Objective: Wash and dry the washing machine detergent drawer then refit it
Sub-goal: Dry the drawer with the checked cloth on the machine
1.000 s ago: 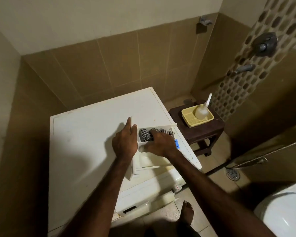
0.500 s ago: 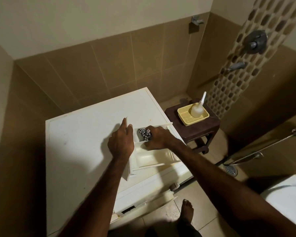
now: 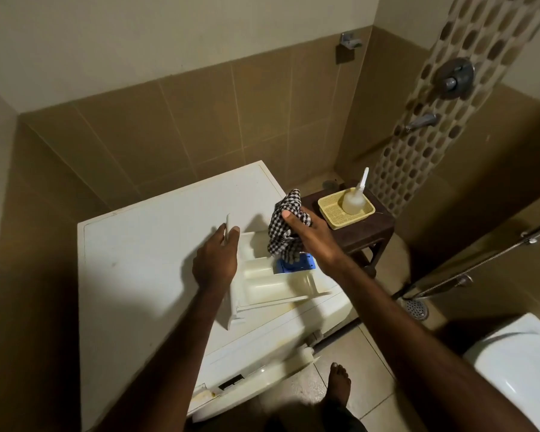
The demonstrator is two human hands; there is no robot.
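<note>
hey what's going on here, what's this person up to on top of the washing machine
A person is drying a detergent drawer that lies on top of the washing machine. The left hand steadies the drawer at its edge, while the right hand holds a checkered cloth lifted just above the compartments. The drawer is not yet refitted. Beside the machine, a bottle stands in a yellow tray on a dark stool.

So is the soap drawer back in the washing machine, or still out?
Out. The drawer lies on top of the washing machine, steadied by the left hand; the right hand holds a checked cloth above it.
</note>
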